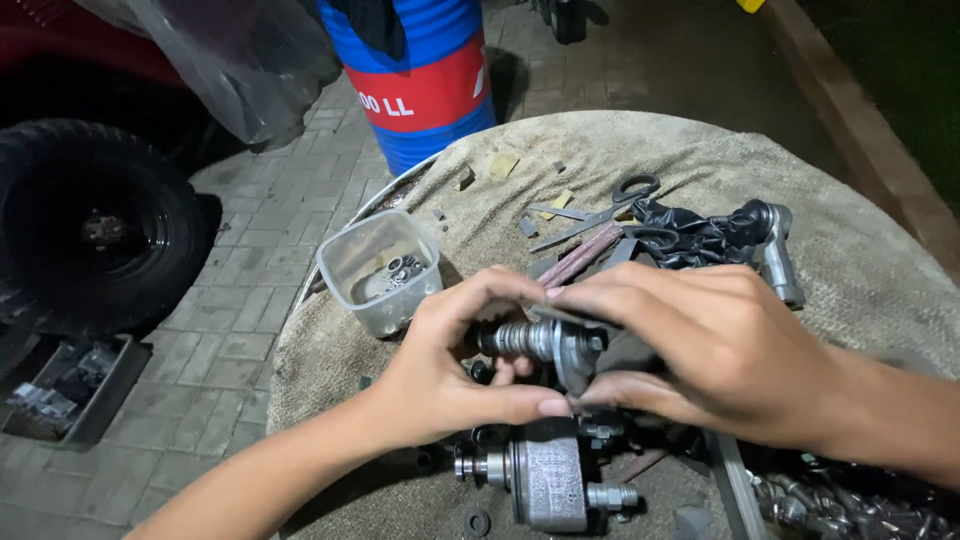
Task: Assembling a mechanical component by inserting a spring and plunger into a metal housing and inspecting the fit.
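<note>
Two hands, left hand and right hand, pinching a ribbed grey metal shaft assembly together near the cloth-covered round tabletop's front edge, seemingly mid-fitting, next likely needing steady alignment above the grey cast-metal housing.

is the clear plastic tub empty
No, the clear plastic tub holds small metal washers and rings at its bottom.

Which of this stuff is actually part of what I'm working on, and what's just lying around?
In hand:
- left hand and right hand, both on the threaded metal part
- metal housing just below them

Lying about:
- scissors
- plastic tub of washers
- black bag
- blue and red drum
- tyre
</note>
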